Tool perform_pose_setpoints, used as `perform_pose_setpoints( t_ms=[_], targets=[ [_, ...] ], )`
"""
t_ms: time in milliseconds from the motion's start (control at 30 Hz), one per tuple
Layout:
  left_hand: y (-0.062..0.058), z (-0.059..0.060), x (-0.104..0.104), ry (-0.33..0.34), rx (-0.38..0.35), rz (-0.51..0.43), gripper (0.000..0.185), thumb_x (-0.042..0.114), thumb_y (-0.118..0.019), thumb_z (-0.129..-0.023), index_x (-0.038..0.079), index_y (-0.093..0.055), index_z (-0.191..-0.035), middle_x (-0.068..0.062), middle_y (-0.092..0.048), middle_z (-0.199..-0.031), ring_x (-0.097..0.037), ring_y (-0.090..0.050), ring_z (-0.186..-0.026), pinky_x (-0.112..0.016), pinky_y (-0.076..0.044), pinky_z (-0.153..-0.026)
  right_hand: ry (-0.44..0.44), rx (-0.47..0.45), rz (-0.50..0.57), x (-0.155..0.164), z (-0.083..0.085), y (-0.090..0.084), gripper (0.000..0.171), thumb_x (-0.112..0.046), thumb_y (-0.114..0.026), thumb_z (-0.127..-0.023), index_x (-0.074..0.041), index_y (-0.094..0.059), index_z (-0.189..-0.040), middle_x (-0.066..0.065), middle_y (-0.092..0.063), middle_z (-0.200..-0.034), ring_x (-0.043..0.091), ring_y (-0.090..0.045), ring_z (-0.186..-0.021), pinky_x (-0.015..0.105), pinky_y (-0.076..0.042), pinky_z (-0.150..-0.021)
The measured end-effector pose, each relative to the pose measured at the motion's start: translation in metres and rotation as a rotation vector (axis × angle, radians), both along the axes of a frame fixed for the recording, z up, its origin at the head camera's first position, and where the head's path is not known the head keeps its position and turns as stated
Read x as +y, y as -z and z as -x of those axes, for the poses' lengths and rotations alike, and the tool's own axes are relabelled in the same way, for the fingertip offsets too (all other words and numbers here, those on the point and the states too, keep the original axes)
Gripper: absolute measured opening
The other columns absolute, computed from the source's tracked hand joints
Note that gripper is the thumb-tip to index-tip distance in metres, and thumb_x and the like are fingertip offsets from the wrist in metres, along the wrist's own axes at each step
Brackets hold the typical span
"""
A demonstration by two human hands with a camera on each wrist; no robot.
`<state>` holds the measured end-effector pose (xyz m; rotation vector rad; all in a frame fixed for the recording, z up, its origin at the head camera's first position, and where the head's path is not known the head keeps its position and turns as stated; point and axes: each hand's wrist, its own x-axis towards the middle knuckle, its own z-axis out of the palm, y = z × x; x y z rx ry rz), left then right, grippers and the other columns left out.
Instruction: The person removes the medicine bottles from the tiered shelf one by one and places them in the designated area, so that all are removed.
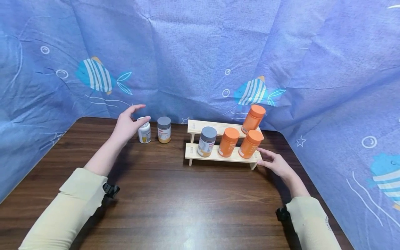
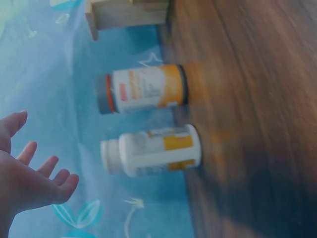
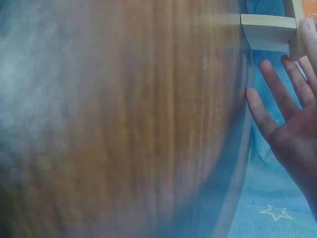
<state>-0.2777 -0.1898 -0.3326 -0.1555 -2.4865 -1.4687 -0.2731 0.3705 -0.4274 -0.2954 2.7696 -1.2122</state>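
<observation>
Nearest to us, 2 cream sleeves (image 1: pixel 53 215) stretch in from the left and right over the dark wooden surface (image 1: pixel 175 208). We follow the right hand (image 1: pixel 276 164) to the right end of the lower shelf (image 1: pixel 192 151): thumb at the front edge, index finger at the back, pinching that end between them. On this shelf we count 3 bottles in a row: a grey-lidded bottle (image 1: pixel 207 141), then 2 orange bottles (image 1: pixel 228 142), the last just beside the right hand.

Across on the left, the left hand (image 1: pixel 126 126) hangs with thumb and fingers spread apart, and there's the white bottle (image 1: pixel 144 134) upright just beside it; our left wrist view shows a gap between them. Just right of that stands a second grey-lidded jar (image 1: pixel 164 130). Farther back, the upper shelf (image 1: pixel 203 127) carries 1 orange container (image 1: pixel 253 118) near its right end, and behind everything we see a blue fish-print cloth (image 1: pixel 193 62).
</observation>
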Motion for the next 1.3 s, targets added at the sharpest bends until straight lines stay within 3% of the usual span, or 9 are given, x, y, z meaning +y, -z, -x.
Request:
perform_pose_setpoints(
  t_ms=[267, 467, 633, 900, 1167, 1300],
  targets=[
    [-0.018, -0.008, 0.017, 0.049, 0.018, -0.029, 0.056, 0.033, -0.066, -0.088, 0.012, -0.048, -0.137, -0.011, -0.043, -0.144, -0.028, -0.035, -0.134, -0.049, -0.033, -0.105, 0.002, -0.013, 0.000, 0.001, 0.001, 0.001, 0.067, -0.039, -0.069, -0.085, -0.013, -0.044, -0.141, 0.017, -0.045, -0.142, 0.033, -0.049, -0.122, 0.047, -0.039, -0.099],
    [-0.029, -0.012, 0.030, 0.089, 0.025, -0.074, 0.055, 0.031, -0.068, -0.087, 0.013, -0.049, -0.136, -0.009, -0.045, -0.143, -0.027, -0.034, -0.134, -0.046, -0.032, -0.107, -0.002, -0.020, 0.005, 0.001, 0.001, 0.002, 0.067, -0.039, -0.069, -0.085, -0.014, -0.044, -0.142, 0.015, -0.045, -0.142, 0.032, -0.049, -0.122, 0.037, -0.041, -0.097],
    [-0.038, -0.016, 0.043, 0.121, 0.034, -0.096, 0.054, 0.030, -0.067, -0.088, 0.014, -0.048, -0.136, -0.008, -0.045, -0.143, -0.025, -0.035, -0.134, -0.045, -0.032, -0.108, 0.004, -0.029, 0.021, 0.000, -0.001, 0.000, 0.067, -0.038, -0.070, -0.084, -0.015, -0.044, -0.142, 0.014, -0.044, -0.143, 0.032, -0.047, -0.124, 0.048, -0.037, -0.102],
    [-0.051, -0.018, 0.065, 0.153, 0.050, -0.129, 0.055, 0.031, -0.068, -0.087, 0.016, -0.048, -0.137, -0.005, -0.047, -0.141, -0.020, -0.038, -0.133, -0.043, -0.033, -0.108, 0.005, -0.025, 0.012, -0.002, -0.002, -0.003, 0.066, -0.037, -0.070, -0.084, -0.017, -0.044, -0.141, 0.013, -0.045, -0.142, 0.030, -0.048, -0.122, 0.042, -0.039, -0.098],
    [-0.061, -0.021, 0.087, 0.170, 0.084, -0.203, 0.054, 0.030, -0.070, -0.086, 0.019, -0.050, -0.135, 0.000, -0.051, -0.137, -0.015, -0.040, -0.131, -0.038, -0.035, -0.107, -0.003, -0.022, 0.021, 0.001, 0.002, 0.001, 0.067, -0.038, -0.070, -0.084, -0.013, -0.044, -0.142, 0.016, -0.044, -0.143, 0.034, -0.046, -0.125, 0.051, -0.036, -0.101],
    [-0.064, -0.022, 0.098, 0.181, 0.118, -0.220, 0.052, 0.027, -0.070, -0.086, 0.018, -0.051, -0.133, -0.001, -0.053, -0.135, -0.015, -0.042, -0.129, -0.038, -0.036, -0.106, -0.006, -0.018, 0.011, 0.000, 0.001, 0.001, 0.067, -0.038, -0.069, -0.085, -0.013, -0.044, -0.142, 0.016, -0.045, -0.142, 0.033, -0.047, -0.124, 0.045, -0.038, -0.099]
  ],
)
